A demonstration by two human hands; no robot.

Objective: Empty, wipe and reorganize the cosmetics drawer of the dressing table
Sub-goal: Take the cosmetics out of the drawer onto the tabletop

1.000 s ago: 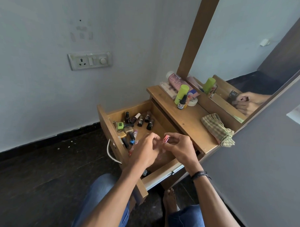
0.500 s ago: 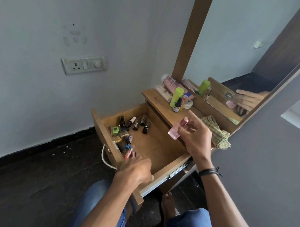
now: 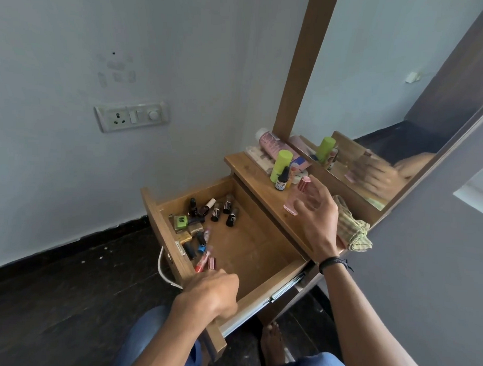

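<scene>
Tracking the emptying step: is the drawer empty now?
No, the drawer holds a cluster of small bottles along its far and left sides.

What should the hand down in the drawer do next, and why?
Probably close the left hand on the red tube lying just beyond it and lift it out. The drawer holds many small bottles to clear, and the right hand is busy at the pink bottle on the tabletop.

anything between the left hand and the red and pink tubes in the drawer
Nothing visible stands in the way. The left hand is over the near corner of the drawer, right beside the red and pink tubes, with nothing lying across them. The other small bottles lie farther back.
</scene>
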